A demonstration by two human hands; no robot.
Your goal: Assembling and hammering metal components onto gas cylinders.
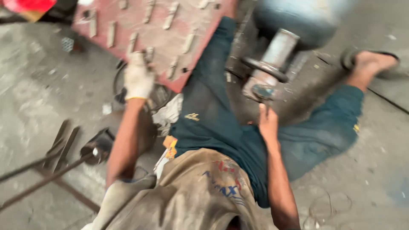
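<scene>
concrete floor point(38, 98) underfoot; gloved left hand point(138, 79) grips red plate point(170, 25), bare right hand point(267, 123) clamped on grinder point(266, 81).

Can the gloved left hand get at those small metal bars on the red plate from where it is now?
Probably yes. The left hand already sits at the edge of the red plate, and the nearest metal bars lie just beside it with nothing between. The blur hides whether it is gripping anything.

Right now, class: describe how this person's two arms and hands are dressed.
The left hand wears a dirty whitish work glove with a yellow-edged cuff. The right hand is bare. Both forearms are uncovered; a grubby grey-beige short sleeve shows at the left upper arm.
</scene>
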